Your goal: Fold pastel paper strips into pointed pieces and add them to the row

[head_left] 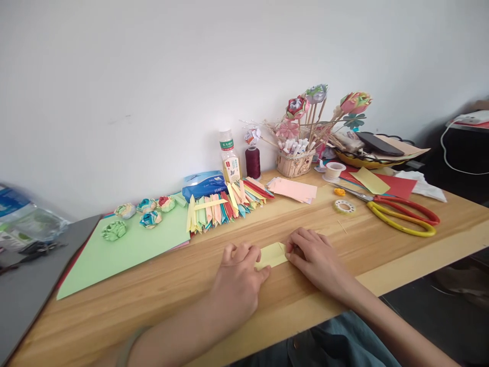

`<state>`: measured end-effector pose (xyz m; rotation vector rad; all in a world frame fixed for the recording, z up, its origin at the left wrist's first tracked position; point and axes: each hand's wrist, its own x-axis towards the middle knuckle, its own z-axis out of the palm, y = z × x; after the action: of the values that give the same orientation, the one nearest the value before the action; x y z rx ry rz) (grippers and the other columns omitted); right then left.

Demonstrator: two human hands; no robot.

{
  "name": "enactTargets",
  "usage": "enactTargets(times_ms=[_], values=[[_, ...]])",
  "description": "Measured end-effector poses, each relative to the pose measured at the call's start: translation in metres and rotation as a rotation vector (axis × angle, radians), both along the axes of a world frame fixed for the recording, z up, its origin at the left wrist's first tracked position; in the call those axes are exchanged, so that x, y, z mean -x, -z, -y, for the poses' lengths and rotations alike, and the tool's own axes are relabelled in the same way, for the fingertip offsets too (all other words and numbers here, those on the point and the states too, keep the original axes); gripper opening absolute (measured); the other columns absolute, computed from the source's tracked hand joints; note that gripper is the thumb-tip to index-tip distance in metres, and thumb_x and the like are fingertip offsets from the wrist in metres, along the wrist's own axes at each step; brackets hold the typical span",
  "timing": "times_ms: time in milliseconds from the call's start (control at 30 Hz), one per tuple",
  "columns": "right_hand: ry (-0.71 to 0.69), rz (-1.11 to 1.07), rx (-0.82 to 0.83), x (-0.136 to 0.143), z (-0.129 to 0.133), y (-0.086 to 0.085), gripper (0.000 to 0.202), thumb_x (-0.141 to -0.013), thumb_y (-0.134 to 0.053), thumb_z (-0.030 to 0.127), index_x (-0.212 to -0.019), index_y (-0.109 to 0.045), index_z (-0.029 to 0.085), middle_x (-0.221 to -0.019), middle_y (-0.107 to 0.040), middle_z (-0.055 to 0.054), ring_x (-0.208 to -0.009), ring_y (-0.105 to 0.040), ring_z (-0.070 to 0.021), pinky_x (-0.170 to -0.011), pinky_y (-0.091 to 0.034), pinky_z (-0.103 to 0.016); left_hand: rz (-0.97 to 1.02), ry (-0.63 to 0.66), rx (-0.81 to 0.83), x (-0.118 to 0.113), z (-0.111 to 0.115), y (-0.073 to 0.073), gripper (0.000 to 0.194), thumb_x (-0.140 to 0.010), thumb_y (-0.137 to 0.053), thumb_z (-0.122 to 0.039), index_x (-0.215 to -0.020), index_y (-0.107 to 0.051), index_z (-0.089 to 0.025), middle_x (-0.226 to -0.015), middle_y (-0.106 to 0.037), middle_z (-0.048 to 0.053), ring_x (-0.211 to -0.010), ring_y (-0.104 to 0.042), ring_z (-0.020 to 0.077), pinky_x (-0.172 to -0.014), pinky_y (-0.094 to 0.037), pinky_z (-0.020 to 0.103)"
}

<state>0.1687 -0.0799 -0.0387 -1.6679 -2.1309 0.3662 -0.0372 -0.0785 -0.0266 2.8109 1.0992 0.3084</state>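
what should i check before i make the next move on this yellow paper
1. Yellow paper lying on the table: ok, it is between the hands.
2. Left hand on the paper's left end: ok.
3. Right hand at the other end: ok, thumb and finger meet at its edge.
4. Fold by the right fingertips crisp and even: cannot tell, the fingers partly cover it.
5. Scissors away from the paper: ok, they lie beyond the right hand.
6. Loose things put away: not ok, the tape roll and thin stick lie out.
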Motion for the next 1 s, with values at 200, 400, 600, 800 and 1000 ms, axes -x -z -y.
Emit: enactTargets(times_ms=[200,400,600,800,1000], values=[[-0.031,0.014,-0.029,-0.005,0.000,0.001,0.018,-0.083,-0.041,0.009,-0.081,-0.053,0.022,-0.086,-0.058,-0.003,-0.082,-0.052,-0.0205,-0.076,-0.037,-0.039,-0.165,0.030,-0.016,0.004,-0.001,-0.015,0.030,-0.078,-0.053,-0.005,-0.095,-0.069,-0.023,-0.086,-0.056,0.006,-0.089,-0.044,0.0239,-0.074,-0.029,0.039],[-0.208,0.024,-0.117,-0.002,0.023,-0.004,0.025,-0.082,-0.042,0.005,-0.088,-0.058,0.023,-0.098,-0.058,-0.006,-0.092,-0.051,-0.0215,-0.080,-0.040,-0.039,-0.177,-0.024,-0.132,0.008,-0.013,-0.014,0.028,-0.084,-0.049,-0.005,-0.095,-0.069,-0.021,-0.093,-0.058,0.008,-0.096,-0.044,0.0255,-0.081,-0.030,0.042],[-0.419,0.004,-0.055,0.022,0.057,-0.016,0.020,-0.083,-0.045,0.013,-0.087,-0.062,0.023,-0.083,-0.061,-0.005,-0.074,-0.056,-0.0186,-0.062,-0.043,-0.030,0.015,-0.074,0.027,0.004,-0.016,-0.009,0.027,-0.085,-0.052,-0.017,-0.108,-0.065,-0.025,-0.101,-0.057,0.006,-0.100,-0.041,0.0257,-0.085,-0.032,0.044],[-0.286,-0.124,-0.111,0.000,0.026,-0.016,0.029,-0.089,-0.036,0.011,-0.103,-0.060,0.020,-0.085,-0.065,-0.005,-0.077,-0.060,-0.0176,-0.067,-0.046,-0.030,0.124,0.105,0.218,0.002,-0.018,-0.004,0.027,-0.092,-0.050,-0.023,-0.114,-0.063,-0.031,-0.106,-0.057,0.004,-0.099,-0.042,0.0211,-0.088,-0.038,0.037],[-0.447,0.142,-0.252,-0.010,0.005,-0.009,0.029,-0.088,-0.040,0.010,-0.104,-0.061,0.020,-0.101,-0.064,-0.008,-0.090,-0.056,-0.0216,-0.077,-0.046,-0.037,0.256,0.073,0.151,0.003,-0.021,0.000,0.018,-0.089,-0.056,-0.021,-0.099,-0.071,-0.027,-0.096,-0.065,0.002,-0.093,-0.046,0.0191,-0.085,-0.041,0.035]])
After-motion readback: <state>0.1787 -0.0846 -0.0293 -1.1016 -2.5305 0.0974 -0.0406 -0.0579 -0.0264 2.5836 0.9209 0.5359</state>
